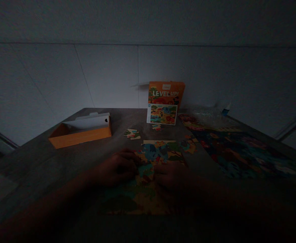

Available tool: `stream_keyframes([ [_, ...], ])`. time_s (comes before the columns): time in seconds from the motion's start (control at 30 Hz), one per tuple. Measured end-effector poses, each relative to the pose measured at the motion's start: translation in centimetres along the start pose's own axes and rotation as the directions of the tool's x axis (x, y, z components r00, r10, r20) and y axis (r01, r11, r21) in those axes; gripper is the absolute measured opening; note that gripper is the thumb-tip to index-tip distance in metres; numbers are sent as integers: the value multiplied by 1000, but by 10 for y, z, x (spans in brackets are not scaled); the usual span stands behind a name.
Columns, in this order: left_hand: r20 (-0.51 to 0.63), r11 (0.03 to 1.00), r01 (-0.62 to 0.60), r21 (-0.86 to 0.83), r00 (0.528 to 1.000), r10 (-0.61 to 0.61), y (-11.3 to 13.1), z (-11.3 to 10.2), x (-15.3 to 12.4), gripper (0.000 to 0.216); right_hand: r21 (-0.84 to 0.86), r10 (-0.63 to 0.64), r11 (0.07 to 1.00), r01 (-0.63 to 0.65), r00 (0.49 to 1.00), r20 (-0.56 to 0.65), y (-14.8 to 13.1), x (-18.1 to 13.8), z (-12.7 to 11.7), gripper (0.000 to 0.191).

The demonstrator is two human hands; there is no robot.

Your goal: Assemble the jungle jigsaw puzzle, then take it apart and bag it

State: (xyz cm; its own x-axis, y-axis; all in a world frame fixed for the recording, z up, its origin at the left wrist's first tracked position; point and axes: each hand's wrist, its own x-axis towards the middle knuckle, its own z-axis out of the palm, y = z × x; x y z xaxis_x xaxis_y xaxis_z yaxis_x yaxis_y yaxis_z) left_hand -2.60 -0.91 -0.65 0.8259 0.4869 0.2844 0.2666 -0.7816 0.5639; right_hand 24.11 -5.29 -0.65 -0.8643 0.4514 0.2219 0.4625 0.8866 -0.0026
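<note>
A colourful jigsaw puzzle (145,189) with animals and trees lies on the grey table in front of me, its pieces largely joined. My left hand (120,168) rests at its left side, fingers bent and held together, with the tips at the puzzle's edge. Across from it, my right hand (169,175) is curled over the puzzle's right part. Its fingertips meet the surface near the middle. Dim light and the hands themselves hide whatever is between the fingers. Loose joined pieces (188,144) lie just beyond the puzzle's right corner.
A small group of pieces (132,133) and another piece (157,127) lie farther back. An orange puzzle box (165,101) stands upright near the wall. To the left sits an open orange box tray (81,139). A second, darker puzzle (239,152) and clear plastic wrap (206,114) occupy the right.
</note>
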Motion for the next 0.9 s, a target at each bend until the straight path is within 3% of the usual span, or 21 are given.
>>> stream_keyframes([
  [0.43,-9,1000,10,1,1000,-10,1,0,1,11,12,41,999,-43,995,92,2,1,-4,11],
  [0.9,-20,1000,15,-1,1000,-15,-1,2,0,11,1,27,1000,-27,998,49,1,0,-4,16],
])
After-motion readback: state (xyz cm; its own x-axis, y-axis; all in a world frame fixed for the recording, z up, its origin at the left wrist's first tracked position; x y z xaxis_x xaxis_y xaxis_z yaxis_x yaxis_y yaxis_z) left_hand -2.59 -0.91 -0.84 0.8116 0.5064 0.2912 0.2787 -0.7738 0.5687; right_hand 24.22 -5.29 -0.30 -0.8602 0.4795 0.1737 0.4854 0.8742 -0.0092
